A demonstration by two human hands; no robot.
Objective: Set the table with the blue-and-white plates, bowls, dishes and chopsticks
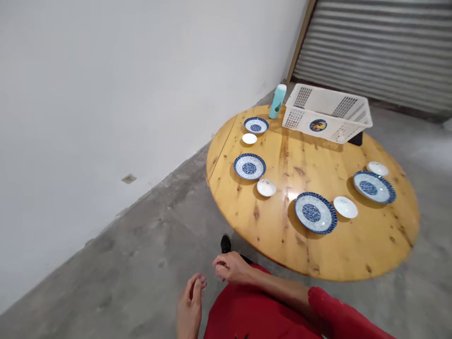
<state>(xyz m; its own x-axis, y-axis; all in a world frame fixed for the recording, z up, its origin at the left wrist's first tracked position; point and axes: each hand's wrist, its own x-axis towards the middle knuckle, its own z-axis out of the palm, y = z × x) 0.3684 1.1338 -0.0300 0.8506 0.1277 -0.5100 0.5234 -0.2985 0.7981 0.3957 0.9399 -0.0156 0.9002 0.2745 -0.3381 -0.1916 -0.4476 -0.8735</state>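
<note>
My left hand is low in the view, its fingers loosely bent with nothing in them. Just to its right, in front of my red shirt, my right hand hangs half-curled, also without an object. The two hands are apart from each other and off the round wooden table. Nearest to them on the tabletop are a blue-and-white plate and a small white dish. Other patterned plates, such as one on the left and one on the right, each have a small dish beside them.
A white plastic basket stands at the table's far side, with a light-blue bottle to its left and a dark flat object by its right corner. A white wall runs along the left. Behind is a corrugated shutter.
</note>
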